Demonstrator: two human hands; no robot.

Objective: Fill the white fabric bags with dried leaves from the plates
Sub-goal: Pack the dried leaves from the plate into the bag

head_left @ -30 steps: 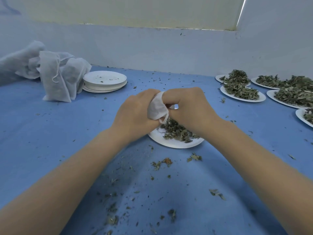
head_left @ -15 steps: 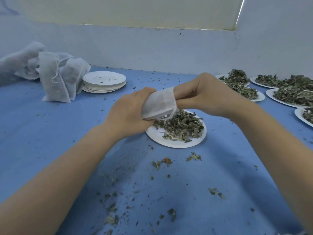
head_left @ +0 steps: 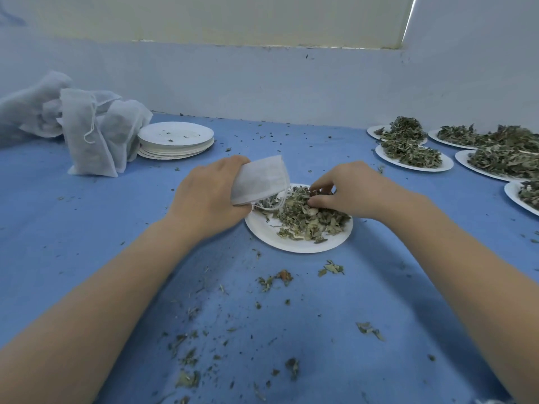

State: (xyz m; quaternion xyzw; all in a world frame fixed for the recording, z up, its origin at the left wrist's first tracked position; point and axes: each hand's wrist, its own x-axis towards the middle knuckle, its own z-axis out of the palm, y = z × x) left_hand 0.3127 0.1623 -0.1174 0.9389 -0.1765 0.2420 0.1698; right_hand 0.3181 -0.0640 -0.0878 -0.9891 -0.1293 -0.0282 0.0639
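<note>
Filled bags (head_left: pixel 96 135): a heap of white fabric bags lies at the far left of the desk (head_left: pixel 87 228), drawstrings loose; any mouth not pulled tight may shed leaves if the heap is knocked.
Empty plates (head_left: pixel 175 139): a stack of white plates sits just beside the heap, touching it or nearly so, with a few crumbs on top.
Left hand (head_left: pixel 204 199): its fingers are curled round a small white bag (head_left: pixel 259 179), holding it over the left rim of the plate (head_left: pixel 268 231). The bag looks flat and empty, and I cannot tell whether its mouth is open.
Bag risk: if the mouth stays collapsed, the next pinch of leaves would likely spill onto the desk. The drawstring (head_left: pixel 271 207) dangles into the pile and may snag or drag leaves out.
Dried leaves (head_left: pixel 309 217): 1 loose pile on the plate, between the 2 hands.
Right hand (head_left: pixel 350 193): fingers and thumb are bent down into the far side of the pile, pinching up leaves.
Grab risk: dry leaves look brittle, so a tight squeeze may crumble them, and a loose one may drop them on the way to the bag.
Scattered bits (head_left: pixel 274 281): leaf fragments already litter the desk nearer the person.
Waiting plates (head_left: pixel 414 156): several more plates heaped with leaves stand at the far right, well apart from the hands.
Writing: no brand, label or lettering is readable anywhere.
</note>
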